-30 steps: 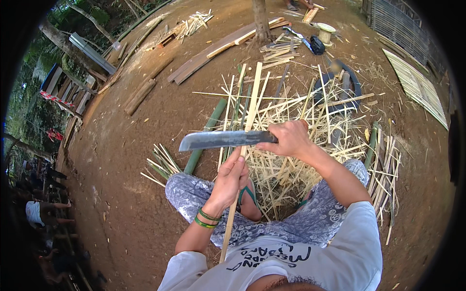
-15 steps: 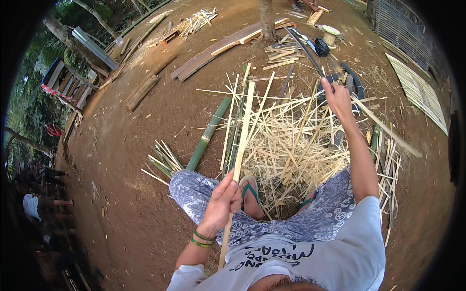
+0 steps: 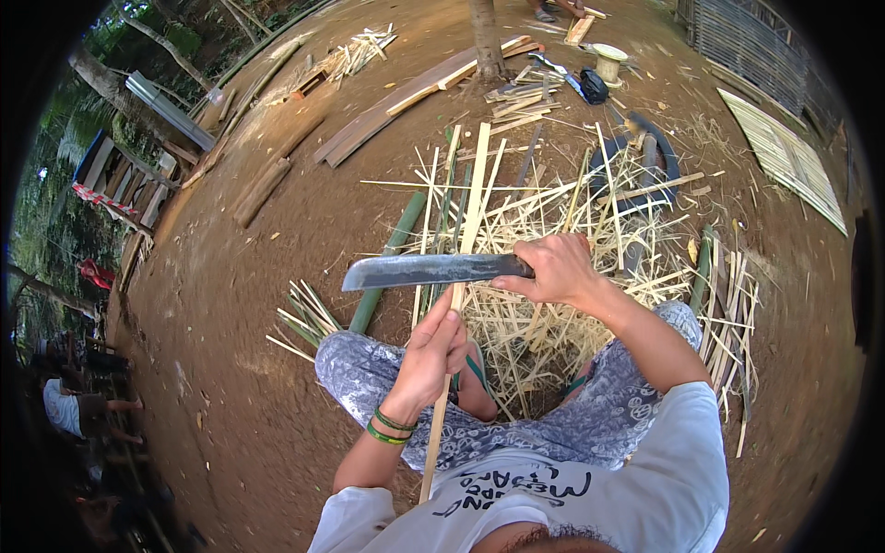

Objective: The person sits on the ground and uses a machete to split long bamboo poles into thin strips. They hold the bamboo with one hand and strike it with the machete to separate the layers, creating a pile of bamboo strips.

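This is a work yard outside, where people cut wood and bamboo. The floor is just brown dirt [image 3: 230, 323], and there are green trees [image 3: 51, 221] along the left edge. One tree trunk [image 3: 486, 41] stands right in the yard. Long brown boards [image 3: 373, 127] and a log [image 3: 263, 192] lie on the ground. A green bamboo pole [image 3: 403, 224] lies by a big messy heap of thin pale strips [image 3: 516, 341]. There is a big knife [image 3: 406, 271] for cutting, held over one long strip [image 3: 476, 184]. A wall of thin slats [image 3: 756, 55] stands at the top right, and a little open shed [image 3: 123, 180] is on the left.
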Motion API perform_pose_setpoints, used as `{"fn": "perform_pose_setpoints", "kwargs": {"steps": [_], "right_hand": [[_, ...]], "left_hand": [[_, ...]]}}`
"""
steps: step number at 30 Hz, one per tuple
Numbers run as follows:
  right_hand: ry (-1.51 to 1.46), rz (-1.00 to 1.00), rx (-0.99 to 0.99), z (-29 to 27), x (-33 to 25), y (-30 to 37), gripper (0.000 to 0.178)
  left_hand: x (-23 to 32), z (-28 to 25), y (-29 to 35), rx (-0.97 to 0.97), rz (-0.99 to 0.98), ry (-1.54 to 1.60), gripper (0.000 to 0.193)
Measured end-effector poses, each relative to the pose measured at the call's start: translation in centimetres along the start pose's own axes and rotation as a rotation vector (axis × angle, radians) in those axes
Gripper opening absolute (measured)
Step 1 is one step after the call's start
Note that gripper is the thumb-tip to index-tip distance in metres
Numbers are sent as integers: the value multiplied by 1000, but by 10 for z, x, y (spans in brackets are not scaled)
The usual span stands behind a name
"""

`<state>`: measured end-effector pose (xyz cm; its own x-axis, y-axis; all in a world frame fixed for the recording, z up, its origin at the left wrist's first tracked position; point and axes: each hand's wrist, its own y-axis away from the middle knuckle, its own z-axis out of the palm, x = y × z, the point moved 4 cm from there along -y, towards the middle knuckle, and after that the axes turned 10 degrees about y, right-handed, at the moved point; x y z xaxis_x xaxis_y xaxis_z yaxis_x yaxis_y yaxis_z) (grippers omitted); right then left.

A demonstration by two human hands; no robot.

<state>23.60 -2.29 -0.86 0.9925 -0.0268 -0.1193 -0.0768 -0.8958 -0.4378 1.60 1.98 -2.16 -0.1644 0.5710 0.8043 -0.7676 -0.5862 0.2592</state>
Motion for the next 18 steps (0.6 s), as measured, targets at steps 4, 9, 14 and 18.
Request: {"fn": "perform_pose_setpoints", "kwargs": {"steps": [4,9,14,18], "right_hand": [[-55,76,-20,2,22,-7,62],[-102,640,-59,-15,154,-16,81],[-349,773,266,-32,179,2,80],[-611,689,220,-25,150,1,75]], "left_hand": [[1,-5,16,15,4,-139,49],[-16,-12,70,-94,22,-348,48],[-4,-18,53,74,77,-345,50],[-1,-16,36,126,268,-552,46]]}}
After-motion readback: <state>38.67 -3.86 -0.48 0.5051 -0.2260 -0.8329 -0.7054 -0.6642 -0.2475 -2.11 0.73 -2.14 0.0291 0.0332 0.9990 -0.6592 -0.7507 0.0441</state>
